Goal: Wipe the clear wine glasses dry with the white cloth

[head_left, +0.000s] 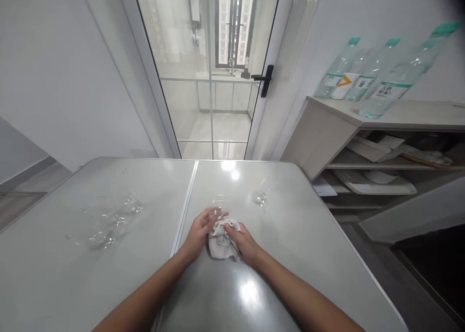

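My left hand (201, 231) is wrapped round a clear drinking glass (217, 207) near the middle of the grey table (298, 235). My right hand (244, 241) is closed on a crumpled white cloth (220, 245), pressed against the glass. Both hands meet just right of the table's centre seam. A second clear glass (262, 196) lies or stands a little further back to the right, apart from my hands.
Several clear glasses (111, 220) are grouped on the table's left half. A pale shelf unit (363, 143) stands at the right with three plastic water bottles (374, 70) on top. Behind the table is a glass door (214, 70) with a black handle.
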The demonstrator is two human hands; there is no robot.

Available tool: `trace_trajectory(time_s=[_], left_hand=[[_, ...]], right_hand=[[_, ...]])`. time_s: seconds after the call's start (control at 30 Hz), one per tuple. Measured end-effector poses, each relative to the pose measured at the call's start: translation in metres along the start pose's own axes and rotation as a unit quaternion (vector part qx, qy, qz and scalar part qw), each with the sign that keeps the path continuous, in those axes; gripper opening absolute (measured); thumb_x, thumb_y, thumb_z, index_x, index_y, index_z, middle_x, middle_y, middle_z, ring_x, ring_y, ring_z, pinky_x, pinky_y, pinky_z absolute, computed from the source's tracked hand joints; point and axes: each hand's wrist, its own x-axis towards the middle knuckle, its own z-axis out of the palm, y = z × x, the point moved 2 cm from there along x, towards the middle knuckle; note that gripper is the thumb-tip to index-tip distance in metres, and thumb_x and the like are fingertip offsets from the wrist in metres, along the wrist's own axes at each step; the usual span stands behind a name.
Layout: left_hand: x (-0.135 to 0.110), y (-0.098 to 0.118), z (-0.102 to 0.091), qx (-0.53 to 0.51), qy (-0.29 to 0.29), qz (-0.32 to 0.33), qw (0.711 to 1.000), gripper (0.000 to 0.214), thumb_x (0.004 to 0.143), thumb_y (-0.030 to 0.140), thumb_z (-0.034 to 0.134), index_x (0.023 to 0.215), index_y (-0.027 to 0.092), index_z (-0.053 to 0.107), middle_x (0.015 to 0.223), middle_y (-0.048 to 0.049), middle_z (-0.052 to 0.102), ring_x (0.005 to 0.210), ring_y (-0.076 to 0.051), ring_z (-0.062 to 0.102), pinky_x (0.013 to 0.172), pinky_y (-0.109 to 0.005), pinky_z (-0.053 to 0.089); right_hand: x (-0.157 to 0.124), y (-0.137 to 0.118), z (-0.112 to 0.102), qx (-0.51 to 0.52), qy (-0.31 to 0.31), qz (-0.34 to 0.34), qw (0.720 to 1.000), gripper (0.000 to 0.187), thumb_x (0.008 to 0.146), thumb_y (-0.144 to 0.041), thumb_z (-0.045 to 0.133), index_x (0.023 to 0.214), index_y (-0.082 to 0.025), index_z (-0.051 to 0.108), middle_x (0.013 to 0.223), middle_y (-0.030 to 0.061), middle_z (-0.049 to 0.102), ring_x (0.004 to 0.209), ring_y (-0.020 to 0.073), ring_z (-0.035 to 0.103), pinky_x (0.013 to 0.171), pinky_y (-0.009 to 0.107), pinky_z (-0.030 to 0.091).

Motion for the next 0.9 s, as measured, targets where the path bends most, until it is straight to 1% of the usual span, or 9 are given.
trace_trajectory(time_s=[0.17,0.27,0.37,0.57,0.63,0.7,0.77,0.83,0.9], left_hand=[[0.005,0.006,-0.007,-0.129,0.026,0.051,0.990,0.052,0.095,0.047,0.072,0.138,0.025,0.052,0.099,-0.0061,0.072,0.093,-0.018,0.068,0.088,-0.030,0.052],[0.009,0.005,-0.013,-0.111,0.018,0.050,0.992,0.052,0.093,0.048,0.074,0.134,0.023,0.056,0.081,0.0010,0.060,0.068,-0.010,0.057,0.066,-0.021,0.045],[0.011,-0.001,-0.020,-0.040,0.031,0.025,0.998,0.052,0.084,0.045,0.084,0.123,0.019,0.061,0.078,0.0033,0.056,0.054,-0.005,0.042,0.051,-0.019,0.031],[0.012,-0.004,-0.019,0.020,0.038,-0.025,0.999,0.069,0.069,0.060,0.090,0.114,0.018,0.059,0.076,0.0041,0.058,0.048,-0.004,0.037,0.045,-0.018,0.027],[0.012,0.000,-0.016,0.038,0.051,-0.019,0.998,0.068,0.064,0.052,0.095,0.111,0.016,0.060,0.083,0.0006,0.063,0.057,-0.007,0.050,0.052,-0.018,0.036],[0.013,0.007,-0.013,0.044,0.076,0.006,0.996,0.058,0.065,0.044,0.096,0.102,0.015,0.061,0.084,-0.0011,0.064,0.072,-0.012,0.059,0.063,-0.020,0.044],[0.015,0.013,-0.013,0.029,0.097,0.031,0.994,0.051,0.066,0.042,0.094,0.094,0.015,0.060,0.079,0.0014,0.060,0.069,-0.010,0.056,0.062,-0.019,0.042],[0.015,0.017,-0.014,0.025,0.091,0.026,0.995,0.051,0.066,0.039,0.094,0.097,0.017,0.060,0.073,0.0042,0.056,0.063,-0.009,0.051,0.058,-0.018,0.039],[0.014,0.020,-0.015,0.027,0.069,0.010,0.997,0.049,0.067,0.038,0.093,0.097,0.017,0.060,0.071,0.0048,0.055,0.061,-0.008,0.049,0.056,-0.019,0.037]], right_hand=[[0.001,-0.009,-0.012,0.014,0.047,-0.091,0.995,0.042,0.097,-0.062,0.063,0.100,-0.021,0.070,0.085,0.0018,0.069,0.082,0.0202,0.062,0.084,0.032,0.049],[0.000,-0.016,-0.014,0.025,0.066,-0.097,0.993,0.042,0.094,-0.061,0.067,0.113,-0.023,0.069,0.089,0.0014,0.069,0.082,0.0200,0.061,0.081,0.031,0.048],[0.000,-0.023,-0.011,0.062,0.057,-0.077,0.993,0.054,0.089,-0.053,0.076,0.134,-0.029,0.058,0.088,-0.0014,0.068,0.078,0.0186,0.061,0.076,0.028,0.047],[0.003,-0.029,-0.011,0.083,0.048,-0.090,0.991,0.032,0.079,-0.031,0.083,0.101,-0.026,0.060,0.086,-0.0028,0.064,0.075,0.0161,0.056,0.070,0.024,0.043],[0.002,-0.028,-0.013,0.077,0.038,-0.086,0.993,0.032,0.077,-0.029,0.082,0.099,-0.026,0.059,0.087,-0.0022,0.062,0.076,0.0168,0.055,0.070,0.025,0.043],[0.001,-0.028,-0.014,0.068,0.011,-0.079,0.994,0.026,0.077,-0.032,0.080,0.094,-0.024,0.061,0.086,-0.0007,0.059,0.077,0.0178,0.054,0.071,0.027,0.044],[0.001,-0.028,-0.015,0.067,-0.032,-0.080,0.994,0.022,0.084,-0.042,0.071,0.086,-0.021,0.066,0.089,0.0032,0.059,0.080,0.0201,0.055,0.074,0.031,0.046],[0.001,-0.026,-0.016,0.055,-0.043,-0.074,0.995,0.036,0.093,-0.051,0.061,0.075,-0.020,0.064,0.085,0.0048,0.058,0.081,0.0209,0.055,0.075,0.033,0.046],[0.001,-0.023,-0.017,0.039,-0.028,-0.049,0.998,0.035,0.092,-0.050,0.069,0.075,-0.021,0.059,0.080,0.0022,0.058,0.076,0.0191,0.055,0.072,0.031,0.046]])
